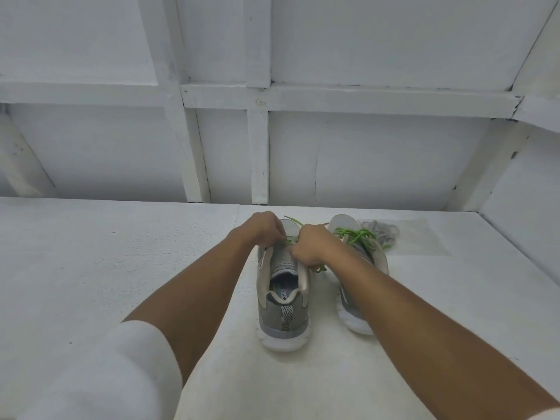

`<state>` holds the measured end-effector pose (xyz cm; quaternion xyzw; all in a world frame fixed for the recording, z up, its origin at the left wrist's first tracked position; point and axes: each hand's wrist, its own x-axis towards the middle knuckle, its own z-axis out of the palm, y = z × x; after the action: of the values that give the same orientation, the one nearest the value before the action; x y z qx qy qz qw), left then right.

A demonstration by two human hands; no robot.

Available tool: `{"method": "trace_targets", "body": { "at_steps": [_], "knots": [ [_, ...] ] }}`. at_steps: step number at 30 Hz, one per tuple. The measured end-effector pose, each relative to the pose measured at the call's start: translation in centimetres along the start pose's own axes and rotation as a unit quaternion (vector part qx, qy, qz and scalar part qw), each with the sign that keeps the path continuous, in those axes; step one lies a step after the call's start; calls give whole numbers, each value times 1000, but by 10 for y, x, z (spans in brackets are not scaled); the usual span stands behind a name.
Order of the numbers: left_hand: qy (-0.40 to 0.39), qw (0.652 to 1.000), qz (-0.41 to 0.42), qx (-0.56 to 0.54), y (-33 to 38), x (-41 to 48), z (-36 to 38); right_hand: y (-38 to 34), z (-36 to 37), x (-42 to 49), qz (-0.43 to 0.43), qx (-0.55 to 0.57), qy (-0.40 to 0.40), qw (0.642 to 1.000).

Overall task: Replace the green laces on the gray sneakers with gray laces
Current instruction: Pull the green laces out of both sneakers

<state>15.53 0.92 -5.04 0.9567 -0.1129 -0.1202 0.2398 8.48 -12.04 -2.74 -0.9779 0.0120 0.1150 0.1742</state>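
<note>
Two gray sneakers stand side by side on a white surface, heels toward me. Over the lacing of the left sneaker (283, 310), my left hand (263, 228) and my right hand (309, 244) both pinch its green lace (292, 239), fingers curled. One lace end sticks out beyond the hands and another hangs by the right hand. The right sneaker (354, 310) is partly hidden by my right forearm; its green lace (354, 234) lies loose on top. A bundle of gray laces (380, 230) lies just beyond that shoe.
A clear plastic bag (421, 237) lies flat under and right of the gray laces. A white framed wall (257, 153) rises behind the surface, and a side wall (521, 222) closes in on the right. The white surface (106, 253) stretches out to the left.
</note>
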Motion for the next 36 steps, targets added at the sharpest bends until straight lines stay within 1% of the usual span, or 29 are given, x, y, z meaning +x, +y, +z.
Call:
{"method": "trace_targets", "body": {
  "at_steps": [4, 7, 11, 16, 18, 19, 22, 24, 26, 29, 30, 32, 34, 36],
  "knots": [
    [8, 1000, 14, 26, 1, 1, -1, -3, 17, -9, 32, 78, 53, 995],
    [11, 999, 20, 37, 3, 1, -2, 1, 25, -14, 65, 168, 86, 980],
    [10, 999, 13, 37, 5, 1, -2, 4, 33, -14, 103, 286, 114, 946],
    [12, 1000, 9, 6, 4, -1, -4, 6, 43, -12, 138, 406, 115, 896],
    [33, 999, -11, -29, -1, -1, -4, 7, 45, -11, 145, 427, 104, 886],
    [49, 996, -29, -65, -7, 1, -4, 8, 46, -10, 153, 432, 97, 883],
    [86, 969, -112, -201, -23, 1, -3, 11, 45, -9, 175, 464, 96, 863],
    [85, 962, -140, -217, -32, 1, -1, 10, 44, -10, 175, 450, 89, 871],
    [93, 968, -120, -197, -28, 1, -1, 9, 46, -11, 165, 446, 91, 875],
    [107, 984, -26, -140, -11, -1, -5, 7, 48, -14, 150, 441, 105, 879],
    [93, 989, 8, -111, -4, -2, -5, 7, 48, -15, 148, 435, 108, 882],
    [37, 998, 58, -15, 8, 0, -1, 6, 46, -15, 147, 424, 118, 886],
    [0, 996, 55, 75, 15, 5, 9, 5, 44, -15, 152, 405, 118, 894],
    [2, 992, 48, 113, 18, 9, 15, 6, 45, -14, 161, 410, 120, 890]
  ]
}}
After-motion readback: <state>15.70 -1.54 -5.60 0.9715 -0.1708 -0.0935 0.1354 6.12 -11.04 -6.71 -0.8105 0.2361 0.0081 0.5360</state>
